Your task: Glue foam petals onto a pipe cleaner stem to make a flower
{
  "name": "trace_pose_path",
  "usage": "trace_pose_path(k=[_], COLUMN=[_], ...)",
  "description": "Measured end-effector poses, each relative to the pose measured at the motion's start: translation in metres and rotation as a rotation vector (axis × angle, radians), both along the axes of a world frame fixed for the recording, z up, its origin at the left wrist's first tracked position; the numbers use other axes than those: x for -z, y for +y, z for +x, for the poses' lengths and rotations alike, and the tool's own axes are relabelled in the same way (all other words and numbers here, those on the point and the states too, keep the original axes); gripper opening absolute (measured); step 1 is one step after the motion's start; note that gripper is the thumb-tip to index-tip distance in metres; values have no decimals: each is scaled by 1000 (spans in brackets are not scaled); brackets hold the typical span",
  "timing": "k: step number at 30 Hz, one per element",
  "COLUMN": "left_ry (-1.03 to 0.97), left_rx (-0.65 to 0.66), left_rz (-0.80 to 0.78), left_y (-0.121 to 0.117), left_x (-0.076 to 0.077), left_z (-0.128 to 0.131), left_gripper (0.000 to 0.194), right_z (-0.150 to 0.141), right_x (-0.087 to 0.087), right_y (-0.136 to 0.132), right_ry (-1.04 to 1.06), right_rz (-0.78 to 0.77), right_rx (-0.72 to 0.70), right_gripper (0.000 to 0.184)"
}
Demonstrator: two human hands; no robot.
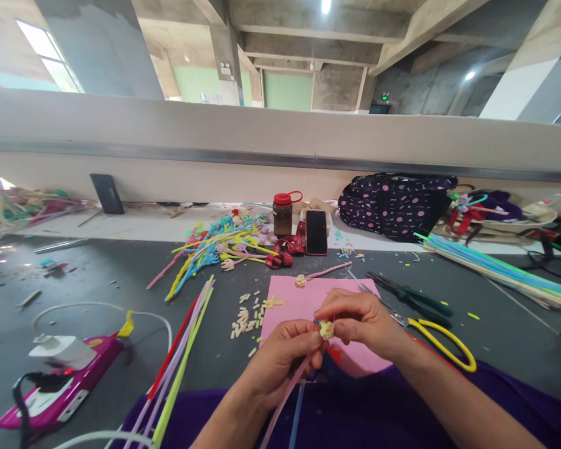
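My left hand (285, 349) is closed around a pink pipe-cleaner stem (287, 396), which trails down towards my lap. A small pale yellow pipe-cleaner flower (326, 329) sits at the stem's upper end, pinched between the fingertips of my right hand (367, 318). A thin blue strip (298, 408) hangs below my left hand; whether it is held is unclear. Beneath both hands lies a pink sheet (287, 296). A similar flower (300, 280) on a pink stem rests at its far edge. Short cream cut pieces (243, 321) are scattered left of the sheet.
Yellow-handled scissors (442, 343) and dark green pliers (416, 296) lie right. Behind are finished colourful stems (224, 243), a red-lidded bottle (283, 215), a phone (316, 232) and a patterned bag (395, 206). A magenta power strip (86, 377) and loose pipe cleaners (182, 362) are left.
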State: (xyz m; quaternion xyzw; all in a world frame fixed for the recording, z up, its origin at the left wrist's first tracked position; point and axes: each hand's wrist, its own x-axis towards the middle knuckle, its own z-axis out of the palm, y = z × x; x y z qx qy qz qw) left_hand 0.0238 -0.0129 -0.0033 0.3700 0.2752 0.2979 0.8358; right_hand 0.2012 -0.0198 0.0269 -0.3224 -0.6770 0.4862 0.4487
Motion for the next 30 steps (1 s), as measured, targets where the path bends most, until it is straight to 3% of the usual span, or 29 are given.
trace_pose_path(k=[30], left_ry=[14], left_rx=[23], left_rz=[-8], left_y=[2], left_x=[2], left_z=[1], left_gripper=[20], right_z=[2], right_x=[2], right_y=[1], right_ry=[-102], right_rz=[61], right_rx=[16], right_gripper=[20])
